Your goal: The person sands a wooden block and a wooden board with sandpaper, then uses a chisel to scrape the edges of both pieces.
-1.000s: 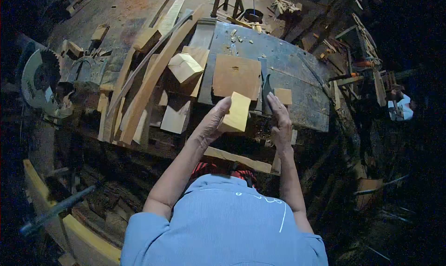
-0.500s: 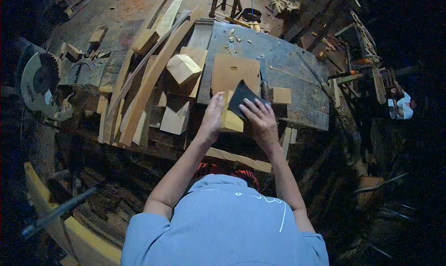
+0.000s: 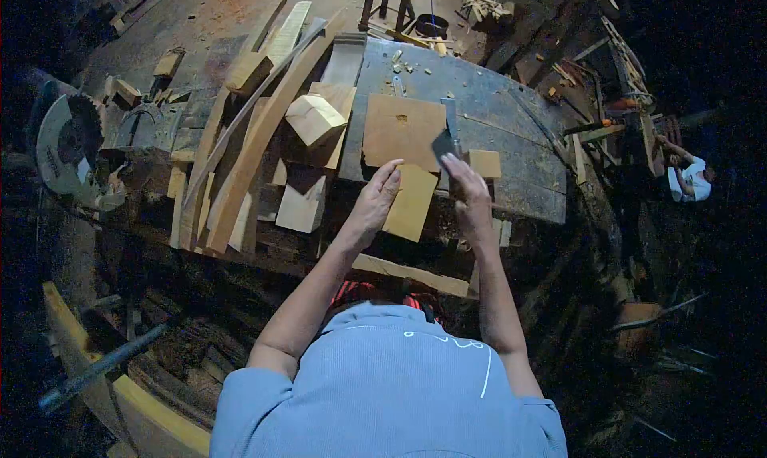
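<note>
Dim workshop bench, smooth pale yellow angular wood block, 2 hands around.

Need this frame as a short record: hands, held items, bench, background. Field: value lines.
left hand: grip on side of yellowish wood block
right hand: dark thin sheet at fingertips, beside block
beyond block: square brown board, flat on workbench
right of board: small wood piece
left of board: pale angular block; long wood strips
far left: round toothed saw blade
far right: another person, white top
lighting: dim, edges dark
sheet material: cannot tell
</note>
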`<state>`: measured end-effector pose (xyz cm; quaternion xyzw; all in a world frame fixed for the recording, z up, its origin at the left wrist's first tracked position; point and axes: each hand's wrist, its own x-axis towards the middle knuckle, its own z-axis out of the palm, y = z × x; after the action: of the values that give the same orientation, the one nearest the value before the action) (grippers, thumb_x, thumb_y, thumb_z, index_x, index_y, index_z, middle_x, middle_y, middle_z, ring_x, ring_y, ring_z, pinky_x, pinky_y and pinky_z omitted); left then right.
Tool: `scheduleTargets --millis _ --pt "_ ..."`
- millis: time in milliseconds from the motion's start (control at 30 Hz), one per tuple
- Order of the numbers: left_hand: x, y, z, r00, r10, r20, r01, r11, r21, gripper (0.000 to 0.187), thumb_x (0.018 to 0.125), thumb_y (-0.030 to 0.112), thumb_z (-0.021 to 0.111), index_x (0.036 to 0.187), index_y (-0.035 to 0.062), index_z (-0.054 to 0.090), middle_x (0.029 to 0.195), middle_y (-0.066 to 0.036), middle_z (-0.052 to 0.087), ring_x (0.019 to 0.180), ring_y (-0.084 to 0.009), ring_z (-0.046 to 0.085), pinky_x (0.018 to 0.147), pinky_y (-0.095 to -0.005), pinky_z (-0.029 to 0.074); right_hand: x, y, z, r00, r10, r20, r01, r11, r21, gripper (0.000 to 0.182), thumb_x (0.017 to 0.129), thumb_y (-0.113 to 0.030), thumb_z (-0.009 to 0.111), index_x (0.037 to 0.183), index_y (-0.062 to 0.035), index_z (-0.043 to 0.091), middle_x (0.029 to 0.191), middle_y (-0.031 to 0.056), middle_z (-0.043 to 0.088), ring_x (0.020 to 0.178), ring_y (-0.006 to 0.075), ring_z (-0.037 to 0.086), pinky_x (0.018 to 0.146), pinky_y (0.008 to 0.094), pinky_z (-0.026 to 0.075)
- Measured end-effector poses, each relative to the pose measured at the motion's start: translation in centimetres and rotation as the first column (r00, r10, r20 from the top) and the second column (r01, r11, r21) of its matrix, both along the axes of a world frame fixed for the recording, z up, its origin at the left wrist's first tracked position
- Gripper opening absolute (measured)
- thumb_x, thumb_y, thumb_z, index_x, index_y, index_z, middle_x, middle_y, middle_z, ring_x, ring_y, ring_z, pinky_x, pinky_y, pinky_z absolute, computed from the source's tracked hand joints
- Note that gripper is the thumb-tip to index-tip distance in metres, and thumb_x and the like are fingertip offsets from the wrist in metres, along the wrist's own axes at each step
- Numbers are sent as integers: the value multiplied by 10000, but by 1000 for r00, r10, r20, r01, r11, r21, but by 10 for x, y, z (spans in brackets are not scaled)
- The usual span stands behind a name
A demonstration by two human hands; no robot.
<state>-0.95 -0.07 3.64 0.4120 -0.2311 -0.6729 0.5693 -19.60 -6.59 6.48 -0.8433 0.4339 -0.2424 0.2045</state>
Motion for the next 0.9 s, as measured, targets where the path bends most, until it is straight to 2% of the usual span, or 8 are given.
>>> scheduleTargets --millis 233,333,533,567,633,767,833,900 --pt "7 5 16 961 -67 268 79 996 -34 619 754 110 684 1270 45 348 1132 -105 519 1054 -154 503 907 -279 399 -13 9 7 967 -107 230 50 969 241 719 591 124 299 1255 -85 479 1281 120 483 1230 240 407 1061 335 257" --pt "1 8 1 667 73 741 70 985 -160 646 650 -19 632 1236 32 366 1157 -141 495 1106 -217 471 959 -324 362 -1 14 34 961 -60 272 8 982 191 671 625 141 340 1237 -83 499 1278 113 486 1219 238 421 1053 351 272" --pt "-9 18 6 308 596 741 105 753 -650 575 641 59 645 1169 56 417 1069 -160 492 1058 -356 442 963 -455 296 34 21 37 979 199 -46 -204 971 -123 425 793 -92 486 1209 -171 524 1277 21 498 1165 267 470 986 449 326" --pt "-8 16 -3 306 600 739 102 751 -652 575 641 59 645 1169 56 417 1069 -160 492 1058 -356 442 963 -455 296 35 22 36 978 203 -46 -207 970 -126 425 793 -92 486 1209 -171 524 1277 21 498 1165 267 470 986 449 326" --pt "-3 14 -16 591 374 715 -5 888 -460 590 647 101 674 1169 35 407 1065 -164 492 1042 -374 435 958 -448 302 36 27 33 974 180 -134 -206 956 -208 434 785 -74 491 1206 -174 526 1278 16 498 1150 268 481 974 451 338" --pt "12 11 14 400 384 832 -42 915 -402 578 709 159 684 1183 18 385 1091 -141 499 1035 -329 466 960 -411 322 16 33 20 954 133 -268 -187 964 -188 458 763 -70 525 1212 -161 515 1272 28 502 1145 265 481 984 444 329" --pt "17 2 23 672 453 586 -489 865 -108 558 763 186 671 1197 15 364 1133 -133 494 1054 -250 480 937 -370 360 -2 39 4 972 105 -212 -121 991 -62 491 745 -37 522 1222 -152 503 1271 43 500 1152 265 475 990 430 326" --pt "37 -12 -14 845 528 79 -526 849 -54 604 805 250 639 1255 14 314 1163 -149 478 1087 -239 479 872 -377 434 -10 40 -2 984 75 -159 -65 996 64 524 727 -3 518 1232 -143 492 1271 58 498 1160 264 469 997 416 323"
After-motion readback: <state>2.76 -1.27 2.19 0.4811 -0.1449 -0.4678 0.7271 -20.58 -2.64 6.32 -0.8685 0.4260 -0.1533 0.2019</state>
